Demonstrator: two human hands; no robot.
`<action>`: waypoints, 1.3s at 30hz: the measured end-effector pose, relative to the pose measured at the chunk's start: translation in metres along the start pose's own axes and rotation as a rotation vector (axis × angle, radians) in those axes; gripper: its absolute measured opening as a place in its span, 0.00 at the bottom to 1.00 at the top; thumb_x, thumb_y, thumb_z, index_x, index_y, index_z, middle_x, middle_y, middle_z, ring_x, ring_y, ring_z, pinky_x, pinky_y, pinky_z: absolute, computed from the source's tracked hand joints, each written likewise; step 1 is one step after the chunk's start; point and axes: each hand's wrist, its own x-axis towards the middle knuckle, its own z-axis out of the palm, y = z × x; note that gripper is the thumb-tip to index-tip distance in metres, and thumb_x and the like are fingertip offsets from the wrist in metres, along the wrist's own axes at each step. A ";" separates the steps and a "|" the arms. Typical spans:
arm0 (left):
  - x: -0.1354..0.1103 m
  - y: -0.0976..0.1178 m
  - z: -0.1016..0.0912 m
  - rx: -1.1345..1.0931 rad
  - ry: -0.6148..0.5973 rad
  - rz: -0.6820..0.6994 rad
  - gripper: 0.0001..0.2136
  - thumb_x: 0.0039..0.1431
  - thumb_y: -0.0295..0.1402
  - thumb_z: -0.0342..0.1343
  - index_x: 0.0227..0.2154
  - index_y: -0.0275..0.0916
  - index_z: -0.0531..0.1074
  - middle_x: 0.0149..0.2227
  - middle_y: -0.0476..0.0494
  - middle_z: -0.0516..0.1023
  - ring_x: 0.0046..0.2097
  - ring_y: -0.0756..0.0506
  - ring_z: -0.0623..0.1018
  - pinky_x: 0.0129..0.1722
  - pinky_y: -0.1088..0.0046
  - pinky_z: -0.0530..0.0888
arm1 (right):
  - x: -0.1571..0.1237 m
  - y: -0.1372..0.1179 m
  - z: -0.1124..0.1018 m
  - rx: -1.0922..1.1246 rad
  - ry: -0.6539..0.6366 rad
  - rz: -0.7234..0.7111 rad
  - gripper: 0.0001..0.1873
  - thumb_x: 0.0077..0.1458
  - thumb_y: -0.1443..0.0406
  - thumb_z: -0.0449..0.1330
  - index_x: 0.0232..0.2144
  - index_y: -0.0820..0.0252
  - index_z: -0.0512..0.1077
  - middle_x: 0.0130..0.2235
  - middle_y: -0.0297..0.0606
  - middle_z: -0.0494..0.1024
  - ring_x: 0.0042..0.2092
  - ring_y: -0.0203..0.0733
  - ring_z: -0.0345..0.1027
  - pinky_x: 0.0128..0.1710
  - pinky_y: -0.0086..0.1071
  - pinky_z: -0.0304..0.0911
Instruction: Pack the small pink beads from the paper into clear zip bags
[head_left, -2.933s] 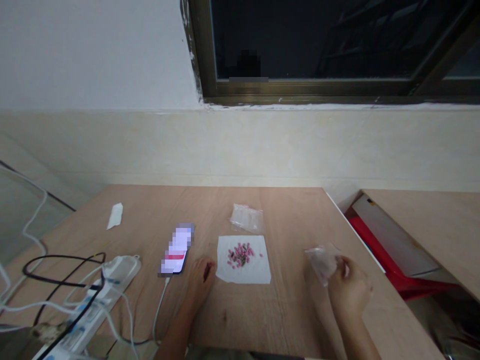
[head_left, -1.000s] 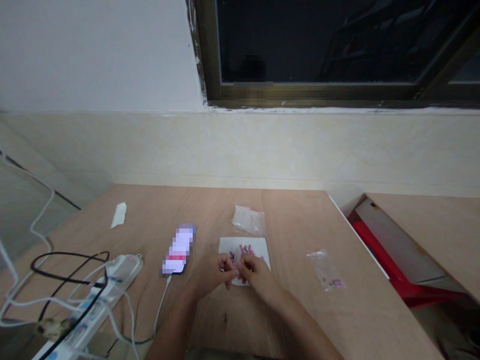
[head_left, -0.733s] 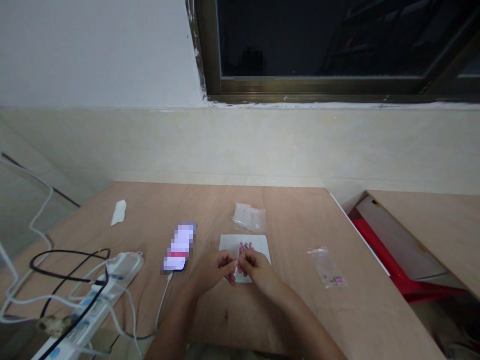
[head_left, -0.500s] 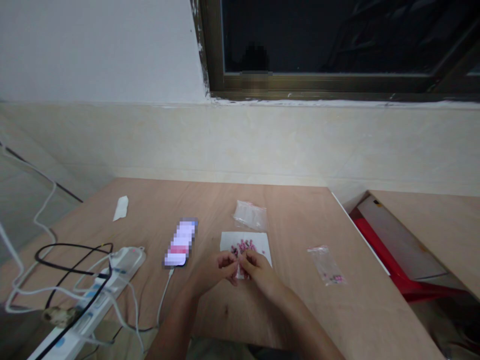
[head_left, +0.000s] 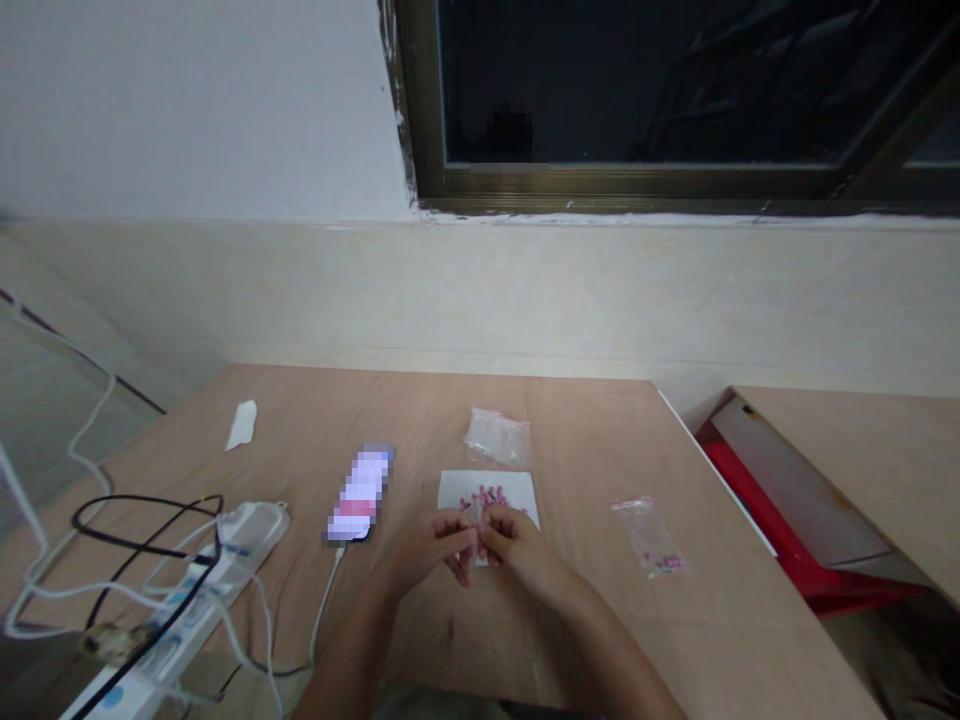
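Close together over the near part of a white sheet of paper (head_left: 450, 486) are my left hand (head_left: 429, 552) and my right hand (head_left: 523, 548). Both have thumb and fingertips pinched, nearly meeting. Whatever sits between the fingertips is too small to make out. The lower fingers of my left hand hang curled downward. Just beyond the fingertips, several small pink and dark red bead-like pieces (head_left: 491, 494) lie heaped on the paper, partly hidden by my hands.
Behind the paper lies a clear zip bag (head_left: 498, 438); another zip bag (head_left: 651, 545) at right contains small pink pieces. A phone (head_left: 361, 495) on a charging cable lies left. Further left are a power strip (head_left: 247, 530) with tangled cables and a white scrap (head_left: 241, 425).
The whole scene sits slightly lower in the view. My left hand's lower fingers reach a little further down; both hands keep their pinch above the paper.
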 end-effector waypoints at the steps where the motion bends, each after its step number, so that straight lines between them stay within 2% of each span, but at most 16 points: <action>1: 0.001 0.001 0.001 0.022 0.032 0.015 0.09 0.45 0.36 0.53 0.20 0.34 0.66 0.18 0.52 0.66 0.20 0.54 0.67 0.19 0.77 0.69 | 0.002 0.000 0.000 0.000 0.008 -0.006 0.18 0.46 0.54 0.52 0.15 0.61 0.59 0.17 0.28 0.59 0.21 0.30 0.52 0.23 0.26 0.48; 5: 0.008 0.001 -0.003 0.171 0.143 0.095 0.08 0.47 0.35 0.50 0.19 0.35 0.64 0.14 0.56 0.61 0.16 0.56 0.63 0.14 0.81 0.65 | 0.007 0.006 0.000 0.012 0.073 0.007 0.16 0.45 0.56 0.52 0.15 0.60 0.57 0.16 0.27 0.56 0.20 0.29 0.49 0.21 0.25 0.46; 9: 0.010 -0.001 -0.013 0.220 0.319 0.116 0.08 0.47 0.34 0.47 0.18 0.37 0.60 0.14 0.58 0.59 0.14 0.56 0.62 0.12 0.82 0.63 | 0.010 0.016 -0.001 -0.078 0.172 0.056 0.13 0.43 0.59 0.52 0.14 0.59 0.56 0.16 0.27 0.57 0.20 0.30 0.49 0.20 0.26 0.46; 13: 0.003 0.002 -0.004 0.328 0.337 0.145 0.07 0.46 0.33 0.48 0.18 0.37 0.60 0.17 0.57 0.59 0.15 0.56 0.63 0.12 0.82 0.62 | 0.007 0.017 0.006 -0.185 0.264 0.113 0.10 0.42 0.63 0.52 0.14 0.59 0.57 0.16 0.29 0.59 0.20 0.31 0.53 0.19 0.25 0.48; 17: -0.009 0.005 0.017 0.458 0.265 0.245 0.06 0.47 0.30 0.47 0.18 0.37 0.61 0.18 0.55 0.60 0.19 0.55 0.64 0.17 0.82 0.62 | 0.004 0.017 0.020 -0.006 0.166 0.251 0.05 0.43 0.63 0.50 0.23 0.60 0.61 0.21 0.31 0.65 0.17 0.31 0.57 0.12 0.24 0.50; 20: -0.017 0.000 0.018 0.502 0.245 0.259 0.05 0.48 0.30 0.48 0.20 0.38 0.63 0.22 0.53 0.65 0.25 0.53 0.67 0.23 0.80 0.65 | 0.003 0.024 0.022 0.122 0.190 0.292 0.05 0.42 0.65 0.49 0.24 0.61 0.62 0.18 0.31 0.65 0.14 0.31 0.57 0.09 0.24 0.51; 23: -0.021 -0.014 0.005 0.414 0.375 0.183 0.07 0.50 0.35 0.47 0.29 0.38 0.66 0.29 0.49 0.70 0.31 0.50 0.70 0.29 0.77 0.68 | 0.001 0.028 0.018 0.253 0.209 0.277 0.07 0.42 0.64 0.50 0.25 0.62 0.65 0.15 0.29 0.64 0.13 0.30 0.55 0.08 0.24 0.51; 25: -0.020 -0.025 -0.005 0.335 0.483 0.143 0.11 0.50 0.37 0.48 0.36 0.39 0.65 0.34 0.46 0.71 0.34 0.49 0.71 0.32 0.75 0.69 | -0.001 0.026 0.015 0.329 0.129 0.235 0.08 0.41 0.63 0.52 0.24 0.62 0.66 0.14 0.28 0.63 0.13 0.30 0.55 0.09 0.24 0.52; 26: -0.019 -0.031 -0.008 0.296 0.472 0.111 0.12 0.49 0.38 0.49 0.35 0.39 0.66 0.35 0.46 0.72 0.34 0.48 0.72 0.33 0.74 0.69 | -0.001 0.025 0.014 0.357 0.067 0.202 0.09 0.41 0.62 0.52 0.24 0.62 0.67 0.14 0.29 0.64 0.13 0.29 0.55 0.10 0.24 0.53; 28: -0.016 -0.041 -0.012 0.216 0.382 0.034 0.11 0.48 0.40 0.50 0.29 0.38 0.68 0.29 0.47 0.73 0.30 0.48 0.72 0.30 0.74 0.69 | -0.001 0.023 0.015 0.377 -0.048 0.136 0.09 0.41 0.61 0.53 0.22 0.63 0.67 0.15 0.30 0.66 0.14 0.29 0.56 0.11 0.25 0.55; 30: -0.012 -0.047 -0.013 0.135 0.321 -0.007 0.12 0.47 0.42 0.50 0.22 0.38 0.67 0.20 0.51 0.69 0.23 0.50 0.69 0.23 0.75 0.68 | 0.002 0.027 0.016 0.358 -0.075 0.113 0.09 0.41 0.61 0.54 0.20 0.63 0.66 0.16 0.30 0.66 0.15 0.29 0.56 0.12 0.25 0.55; 32: -0.007 -0.050 -0.013 0.090 0.352 -0.006 0.13 0.45 0.43 0.51 0.19 0.37 0.64 0.16 0.54 0.65 0.19 0.52 0.66 0.19 0.77 0.65 | 0.006 0.038 0.017 0.325 0.024 0.136 0.08 0.40 0.61 0.55 0.21 0.62 0.64 0.15 0.28 0.64 0.14 0.29 0.55 0.11 0.25 0.55; 35: 0.000 -0.053 -0.018 0.094 0.442 0.005 0.13 0.43 0.43 0.52 0.18 0.37 0.63 0.16 0.55 0.64 0.19 0.53 0.65 0.19 0.78 0.64 | 0.012 0.057 0.017 0.307 0.250 0.194 0.13 0.39 0.57 0.56 0.24 0.58 0.59 0.16 0.25 0.62 0.14 0.30 0.56 0.12 0.26 0.55; 37: 0.004 -0.055 -0.024 0.106 0.478 0.003 0.14 0.43 0.43 0.51 0.17 0.37 0.62 0.15 0.56 0.63 0.18 0.54 0.65 0.18 0.78 0.63 | 0.012 0.066 0.016 0.293 0.317 0.181 0.15 0.41 0.54 0.54 0.26 0.57 0.56 0.18 0.25 0.62 0.15 0.31 0.58 0.13 0.26 0.56; 39: 0.009 -0.058 -0.030 0.115 0.506 -0.001 0.14 0.43 0.44 0.51 0.17 0.37 0.62 0.14 0.56 0.62 0.17 0.54 0.64 0.17 0.78 0.62 | 0.011 0.071 0.015 0.240 0.327 0.132 0.15 0.44 0.53 0.52 0.28 0.57 0.57 0.21 0.27 0.62 0.18 0.31 0.59 0.14 0.25 0.55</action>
